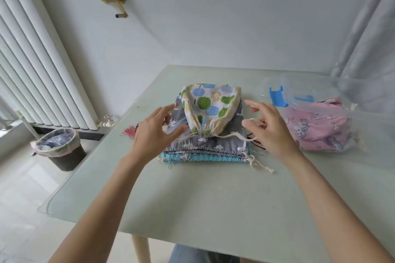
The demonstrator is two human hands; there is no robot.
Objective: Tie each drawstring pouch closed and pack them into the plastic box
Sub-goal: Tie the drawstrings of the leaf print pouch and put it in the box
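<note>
A white pouch with green and blue leaf prints (pixel 210 107) lies on top of a stack, its mouth gathered toward me. Under it sit a grey pouch (pixel 213 144) and a turquoise one (pixel 192 157). My right hand (pixel 269 128) pinches the leaf pouch's cream drawstring (pixel 233 135), which runs from the gathered mouth to my fingers. Just left of that mouth my left hand (pixel 154 132) hovers with fingers spread and nothing in it. A clear plastic box (pixel 367 100) at the right holds a pink pouch (pixel 316 126).
The glass-topped table (pixel 192 194) has free surface in front of the stack. The box's clear lid with blue clips (pixel 277 96) lies behind my right hand. A red tassel (pixel 129 131) lies at the table's left edge. A bin (pixel 61 147) and a radiator stand on the floor to the left.
</note>
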